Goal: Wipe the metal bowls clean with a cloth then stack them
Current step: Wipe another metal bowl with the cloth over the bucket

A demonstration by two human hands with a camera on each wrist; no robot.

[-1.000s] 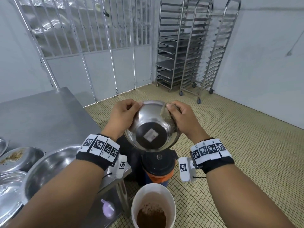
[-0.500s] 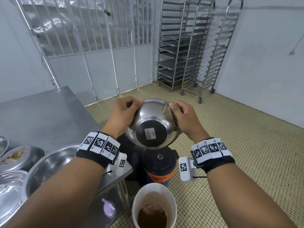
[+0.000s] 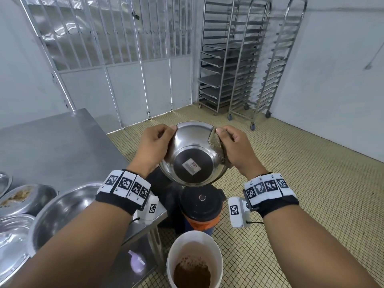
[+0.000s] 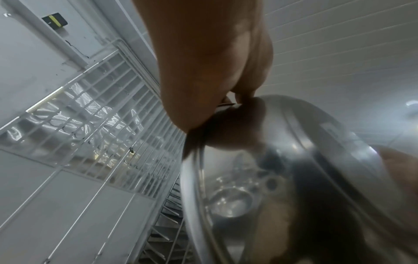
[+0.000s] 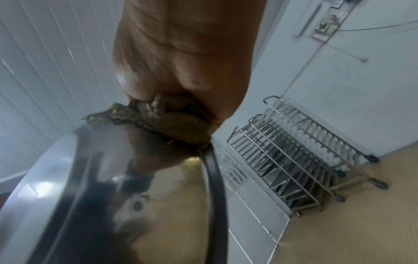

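Round steel bowl centre frame, base twd camera, mouth away. L hand pinches left rim; R hand clamps brown cloth on right rim, prob. reaching inside.

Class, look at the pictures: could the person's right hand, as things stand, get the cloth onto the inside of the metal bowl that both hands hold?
Probably yes. The right hand already pinches the cloth at the metal bowl rim, and the left hand steadies the opposite edge. The opening faces away, so its inside is hidden.
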